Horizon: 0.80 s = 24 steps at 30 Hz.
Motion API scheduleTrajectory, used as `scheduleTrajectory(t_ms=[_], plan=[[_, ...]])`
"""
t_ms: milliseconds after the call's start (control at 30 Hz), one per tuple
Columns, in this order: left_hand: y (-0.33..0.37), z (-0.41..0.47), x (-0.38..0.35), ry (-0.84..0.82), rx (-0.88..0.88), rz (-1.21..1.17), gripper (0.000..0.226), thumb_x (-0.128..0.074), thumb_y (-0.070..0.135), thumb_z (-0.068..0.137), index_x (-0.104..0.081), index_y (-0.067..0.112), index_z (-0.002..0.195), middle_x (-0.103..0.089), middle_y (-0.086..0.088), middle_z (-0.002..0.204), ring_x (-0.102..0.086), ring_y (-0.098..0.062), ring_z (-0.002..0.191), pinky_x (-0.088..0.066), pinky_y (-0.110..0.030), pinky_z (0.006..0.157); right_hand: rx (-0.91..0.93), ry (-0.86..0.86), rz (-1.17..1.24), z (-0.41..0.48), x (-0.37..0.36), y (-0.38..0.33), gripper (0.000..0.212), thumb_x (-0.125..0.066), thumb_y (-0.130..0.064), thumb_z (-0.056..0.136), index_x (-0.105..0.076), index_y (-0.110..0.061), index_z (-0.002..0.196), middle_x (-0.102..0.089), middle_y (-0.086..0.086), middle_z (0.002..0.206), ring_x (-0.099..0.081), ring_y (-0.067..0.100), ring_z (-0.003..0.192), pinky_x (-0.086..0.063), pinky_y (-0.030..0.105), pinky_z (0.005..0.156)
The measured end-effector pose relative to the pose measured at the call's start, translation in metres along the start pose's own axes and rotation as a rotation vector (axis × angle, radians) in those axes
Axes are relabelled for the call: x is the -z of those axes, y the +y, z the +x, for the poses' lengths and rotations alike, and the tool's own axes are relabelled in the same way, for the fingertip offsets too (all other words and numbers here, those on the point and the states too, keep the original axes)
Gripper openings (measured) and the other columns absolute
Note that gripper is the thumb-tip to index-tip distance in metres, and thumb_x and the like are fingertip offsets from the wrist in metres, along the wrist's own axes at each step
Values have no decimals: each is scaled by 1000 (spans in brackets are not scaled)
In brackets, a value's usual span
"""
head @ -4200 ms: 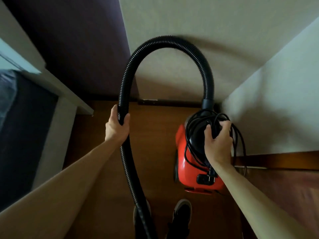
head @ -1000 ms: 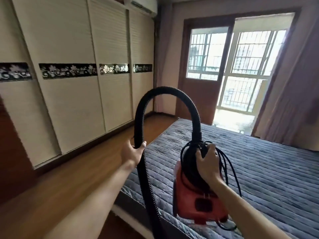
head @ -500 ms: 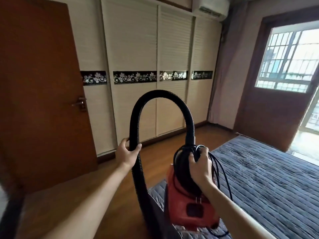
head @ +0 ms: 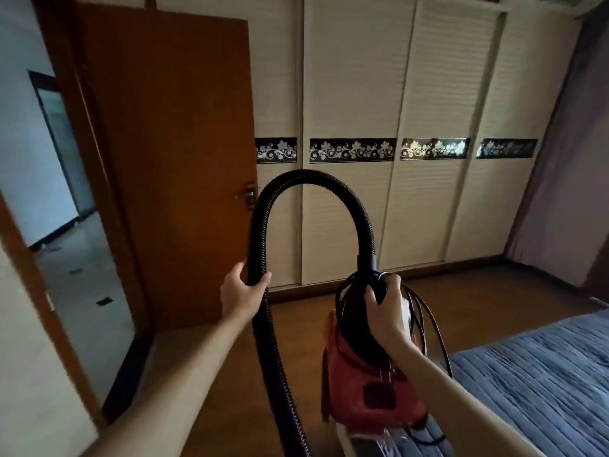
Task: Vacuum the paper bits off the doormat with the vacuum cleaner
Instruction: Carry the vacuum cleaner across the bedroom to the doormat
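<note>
Beside the bed (head: pixel 543 374), at about waist height, the red vacuum cleaner (head: pixel 372 384) is hanging off the floor, carried by a person who is facing an open brown door (head: pixel 171 159) and a row of pale wardrobe doors (head: pixel 356 94). Gripping the black top of the body where the power cord (head: pixel 428 324) is bundled in loops, the right hand (head: pixel 385 311) is closed firmly around that handle area, while the left hand (head: pixel 242 291) is wrapped tight around the ribbed black hose (head: pixel 303 178), which is arching up and over between the two. Judging by the bulk, the body is looking fairly heavy and rigid, so the top handle is seeming the sound place to bear its weight; the hose is appearing springy and bendable, better for steadying than lifting, and the slack cord is likely to snag or slip loose. Trailing down out of the bottom edge, the hose is hiding its nozzle end. No doormat or paper bits are showing anywhere, the plug is hard to make out, and the scene is looking dim and slightly blurred.
</note>
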<state>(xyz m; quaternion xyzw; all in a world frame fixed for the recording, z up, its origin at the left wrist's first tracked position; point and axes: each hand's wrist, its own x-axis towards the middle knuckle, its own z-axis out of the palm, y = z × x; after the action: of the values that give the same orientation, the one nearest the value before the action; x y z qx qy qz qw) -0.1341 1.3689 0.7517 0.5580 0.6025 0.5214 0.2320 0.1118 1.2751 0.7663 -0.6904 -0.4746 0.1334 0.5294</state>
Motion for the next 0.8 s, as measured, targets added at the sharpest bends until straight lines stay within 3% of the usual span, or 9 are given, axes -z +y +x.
scheduleTrajectory(t_ms=[233, 467, 633, 800], plan=[[-23, 71, 19, 73, -24, 9, 64, -74, 38, 85, -52, 10, 138, -56, -8, 133, -57, -27, 120, -53, -39, 94, 28, -72, 51, 42, -83, -25, 18, -53, -22, 97, -43, -12, 108, -56, -4, 72, -57, 9, 61, -46, 28, 51], [-44, 171, 39, 87, -18, -34, 68, -74, 36, 86, -46, 7, 141, -59, -8, 125, -68, -27, 98, -62, -44, 76, 73, -96, 42, 94, -166, -55, 17, -52, -20, 98, -43, -11, 110, -54, -6, 70, -53, 3, 55, -34, 13, 39], [-60, 238, 48, 59, -59, -16, 68, -74, 41, 84, -49, 11, 140, -68, -8, 111, -71, -21, 82, -63, -43, 66, 62, -94, 58, 134, -215, -75, 18, -53, -21, 98, -42, -10, 108, -58, 3, 68, -58, 14, 48, -39, 23, 36], [-72, 288, 45, 43, -79, -5, 67, -74, 38, 86, -48, 11, 142, -69, -8, 112, -71, -16, 78, -62, -36, 62, 61, -101, 90, 171, -248, -81, 16, -52, -22, 98, -41, -13, 105, -61, 10, 67, -60, 22, 46, -51, 38, 40]])
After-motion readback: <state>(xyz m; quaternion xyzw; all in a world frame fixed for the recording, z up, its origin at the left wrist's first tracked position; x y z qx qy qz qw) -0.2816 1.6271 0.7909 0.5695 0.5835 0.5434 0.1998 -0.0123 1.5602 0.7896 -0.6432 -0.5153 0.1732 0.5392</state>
